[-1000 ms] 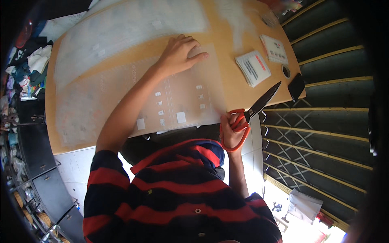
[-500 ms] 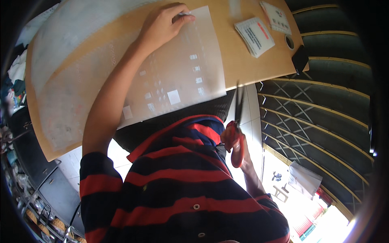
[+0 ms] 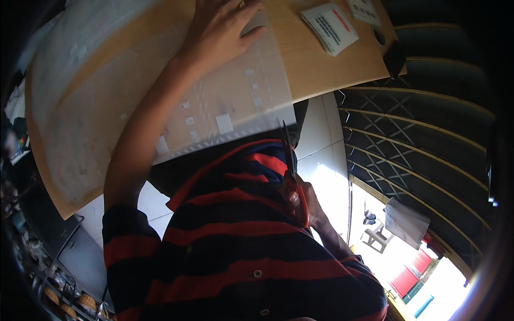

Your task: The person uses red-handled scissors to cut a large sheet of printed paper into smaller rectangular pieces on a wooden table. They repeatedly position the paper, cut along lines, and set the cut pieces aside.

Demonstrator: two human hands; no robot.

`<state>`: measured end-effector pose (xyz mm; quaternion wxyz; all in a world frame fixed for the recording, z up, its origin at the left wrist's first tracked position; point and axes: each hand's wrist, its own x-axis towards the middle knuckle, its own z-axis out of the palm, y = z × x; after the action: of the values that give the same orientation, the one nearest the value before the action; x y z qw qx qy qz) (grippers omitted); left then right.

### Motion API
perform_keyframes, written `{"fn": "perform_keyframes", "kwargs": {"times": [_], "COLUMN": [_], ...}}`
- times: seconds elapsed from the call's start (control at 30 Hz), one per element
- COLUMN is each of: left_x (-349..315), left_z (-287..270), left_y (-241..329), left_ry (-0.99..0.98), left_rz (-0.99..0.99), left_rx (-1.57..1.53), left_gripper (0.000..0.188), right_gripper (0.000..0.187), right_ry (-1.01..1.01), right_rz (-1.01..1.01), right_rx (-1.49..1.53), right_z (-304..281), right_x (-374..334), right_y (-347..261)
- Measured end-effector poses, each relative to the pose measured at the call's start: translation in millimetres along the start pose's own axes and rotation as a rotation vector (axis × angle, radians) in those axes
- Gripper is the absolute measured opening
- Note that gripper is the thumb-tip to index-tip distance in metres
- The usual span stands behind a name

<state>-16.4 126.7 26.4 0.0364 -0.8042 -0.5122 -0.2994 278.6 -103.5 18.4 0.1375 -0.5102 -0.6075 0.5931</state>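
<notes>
A large translucent plastic sheet [image 3: 227, 93] with small white printed marks lies over the wooden table [image 3: 316, 72], its near edge hanging past the table's front. My left hand [image 3: 222, 32] rests on the sheet near its far right part, thumb and fingers apart; the fingertips run close to the top of the picture. Low on the right, beside my striped shirt, my right hand [image 3: 313, 206] grips red-handled scissors [image 3: 289, 155]. Their dark blades point up toward the sheet's near right corner, just short of it or overlapping it; I cannot tell whether they touch.
A stack of printed cards [image 3: 329, 29] lies at the table's back right, with another printed card [image 3: 365, 10] behind it. A round hole [image 3: 379, 36] and a dark block [image 3: 395, 63] mark the right end. Dark slatted shutter [image 3: 428, 134] stands right; grey cabinets [image 3: 83, 257] stand left.
My left hand has gone from a pinch at the sheet's far edge to spread fingers. The scissors have moved left, closer to my body and the sheet's corner. The view has shifted slightly.
</notes>
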Motion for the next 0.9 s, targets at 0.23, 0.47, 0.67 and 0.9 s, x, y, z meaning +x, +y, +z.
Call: {"fn": "perform_keyframes", "kwargs": {"times": [0.23,0.47,0.67,0.9], "left_x": [-9.7,-13.6,-14.4,-5.3], "left_z": [18.0,24.2,22.6,28.3], "left_y": [2.1,-4.3,-5.4,-1.8], "left_ry": [0.004,0.032,0.005,-0.006], "left_rz": [0.02,-0.045,-0.076,-0.072], "left_rx": [-0.041,0.019,0.011,0.048], "left_gripper": [0.037,0.043,0.043,0.034], "right_gripper": [0.075,0.072,0.073,0.08], "right_ry": [-0.006,0.066,0.033,0.03], "right_rz": [-0.033,-0.023,0.047,0.047], "right_rx": [0.018,0.017,0.116,0.136], "right_z": [-1.2,4.0,5.9,10.8], "right_x": [9.4,12.7,9.5,6.0], "right_y": [-12.5,-12.5,-11.8,-6.7]}}
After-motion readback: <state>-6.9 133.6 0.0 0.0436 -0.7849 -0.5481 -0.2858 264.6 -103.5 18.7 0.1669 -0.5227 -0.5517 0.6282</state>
